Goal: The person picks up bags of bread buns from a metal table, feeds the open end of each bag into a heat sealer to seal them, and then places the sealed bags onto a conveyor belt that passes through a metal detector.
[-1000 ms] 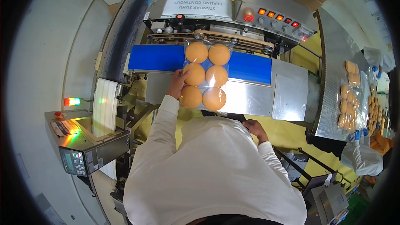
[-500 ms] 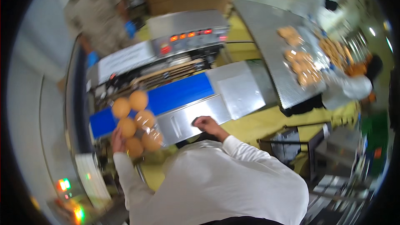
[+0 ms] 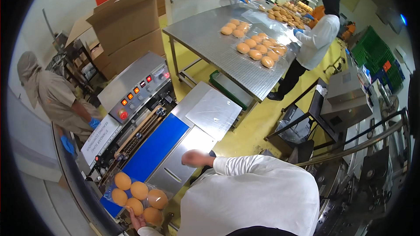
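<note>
A clear bag of round golden buns [image 3: 139, 191] lies at the near left end of the sealing machine's blue conveyor belt [image 3: 164, 140], part of it hanging past the belt's near edge. My left hand [image 3: 137, 220] is at the bag's near edge, its fingers closed on the film by one bun. Over the steel ledge [image 3: 167, 174] beside the belt is my right hand [image 3: 195, 158]. It looks rounded but is blurred by motion, and nothing can be made out in it. The continuous sealer [image 3: 131, 100] with its lit displays and red button stands beyond the belt.
A steel table [image 3: 197, 39] at the back carries bagged buns [image 3: 261, 49] and a pile of loose ones [image 3: 286, 14]. Co-workers in white [image 3: 316, 39] stand around it. Another in beige [image 3: 59, 94] is at the left, before cardboard boxes [image 3: 129, 30]. Steel equipment [image 3: 348, 100] stands right.
The view has swung right, so machine and bag appear turned and lower left. My left hand stays at the bag's edge. My right hand remains over the steel ledge, now blurred.
</note>
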A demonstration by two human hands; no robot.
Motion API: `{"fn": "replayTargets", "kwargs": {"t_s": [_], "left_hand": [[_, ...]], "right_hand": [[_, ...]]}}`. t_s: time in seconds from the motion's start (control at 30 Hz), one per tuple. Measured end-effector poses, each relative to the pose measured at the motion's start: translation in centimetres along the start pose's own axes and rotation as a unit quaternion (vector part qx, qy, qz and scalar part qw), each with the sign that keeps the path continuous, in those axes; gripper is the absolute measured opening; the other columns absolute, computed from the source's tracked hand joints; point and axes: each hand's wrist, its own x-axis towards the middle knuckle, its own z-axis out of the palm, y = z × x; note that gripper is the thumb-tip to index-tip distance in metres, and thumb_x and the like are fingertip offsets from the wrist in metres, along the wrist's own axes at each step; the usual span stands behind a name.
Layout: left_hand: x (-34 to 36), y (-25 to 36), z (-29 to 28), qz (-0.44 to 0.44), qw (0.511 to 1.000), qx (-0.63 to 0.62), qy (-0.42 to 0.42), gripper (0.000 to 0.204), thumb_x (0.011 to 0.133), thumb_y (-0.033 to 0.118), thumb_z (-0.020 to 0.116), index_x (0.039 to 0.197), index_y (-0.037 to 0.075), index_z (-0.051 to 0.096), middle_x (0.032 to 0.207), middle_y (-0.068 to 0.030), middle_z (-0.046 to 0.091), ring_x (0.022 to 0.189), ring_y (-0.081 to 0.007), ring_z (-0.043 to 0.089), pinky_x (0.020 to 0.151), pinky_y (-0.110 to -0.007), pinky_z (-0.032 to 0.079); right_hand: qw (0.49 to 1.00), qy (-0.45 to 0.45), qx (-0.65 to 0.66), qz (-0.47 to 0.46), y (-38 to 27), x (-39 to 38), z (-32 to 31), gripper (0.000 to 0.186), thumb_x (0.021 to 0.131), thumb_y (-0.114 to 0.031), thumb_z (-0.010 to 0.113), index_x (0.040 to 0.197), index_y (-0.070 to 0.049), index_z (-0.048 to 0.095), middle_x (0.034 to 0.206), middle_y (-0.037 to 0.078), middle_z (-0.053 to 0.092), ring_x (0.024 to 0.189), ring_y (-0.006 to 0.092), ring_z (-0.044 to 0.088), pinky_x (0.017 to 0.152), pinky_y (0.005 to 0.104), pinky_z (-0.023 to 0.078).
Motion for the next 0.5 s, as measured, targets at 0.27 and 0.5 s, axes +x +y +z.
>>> {"fn": "replayTargets", "kwargs": {"t_s": [0.27,0.5], "left_hand": [[-10.7,-9.4,1.8,0.147,0.959,-0.203,0.135,0.040,0.088,0.027,0.059,0.124,0.009,0.053,0.120,-0.0085,0.059,0.107,-0.0244,0.058,0.086,-0.044,0.050],[-26.3,-18.0,3.4,0.064,0.753,-0.293,0.586,0.057,0.074,0.029,0.075,0.115,0.008,0.043,0.102,-0.0072,0.054,0.088,-0.0197,0.056,0.071,-0.038,0.050]], "right_hand": [[0.979,-0.163,0.094,-0.074,-4.4,2.5,4.3,0.009,0.086,-0.013,0.063,0.088,-0.004,0.065,0.081,0.002,0.064,0.071,0.0113,0.056,0.066,0.0252,0.047],[0.968,-0.245,0.059,0.018,-5.5,3.6,6.2,0.009,0.089,-0.011,0.059,0.092,-0.002,0.061,0.086,0.009,0.066,0.076,0.0156,0.062,0.075,0.0283,0.051]]}}
